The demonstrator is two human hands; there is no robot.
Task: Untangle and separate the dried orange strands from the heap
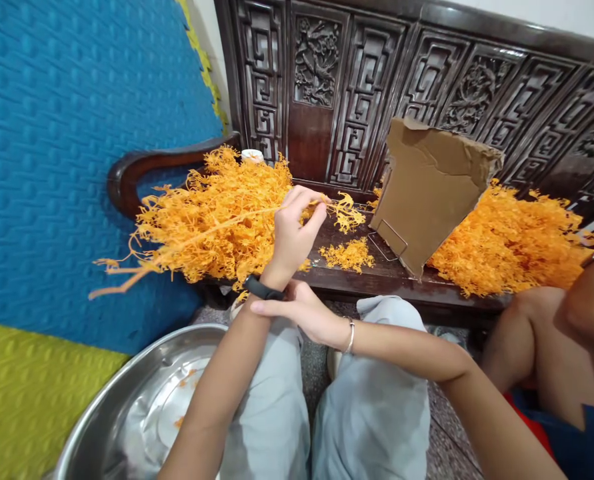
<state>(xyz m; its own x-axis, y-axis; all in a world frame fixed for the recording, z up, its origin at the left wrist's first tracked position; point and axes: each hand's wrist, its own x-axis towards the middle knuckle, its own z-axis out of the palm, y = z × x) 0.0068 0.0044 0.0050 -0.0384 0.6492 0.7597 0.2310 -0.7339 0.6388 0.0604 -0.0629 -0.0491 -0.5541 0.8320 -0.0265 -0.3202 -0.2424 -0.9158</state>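
Observation:
My left hand (299, 227) pinches a long orange plastic plant stem (217, 230) between thumb and fingers. The stem's bare, forked end points to the lower left, and leafy tips (347, 213) show just past my fingertips. My right hand (311, 313) clasps my left wrist at the black wristband (263, 288); its thumb lies across the wrist and its other fingers are mostly hidden behind. Behind the stem, a large heap of orange plastic foliage (247, 187) covers the bench's left end. A small loose clump (349, 256) lies to the right of my left hand.
A cardboard sheet (431, 187) stands upright by a bent wire holder (389, 243) on the dark wooden bench (337, 277). Another orange heap (517, 240) lies beyond it, near a seated person's knee (517, 333). A metal basin (141, 407) sits lower left beside blue matting (77, 133).

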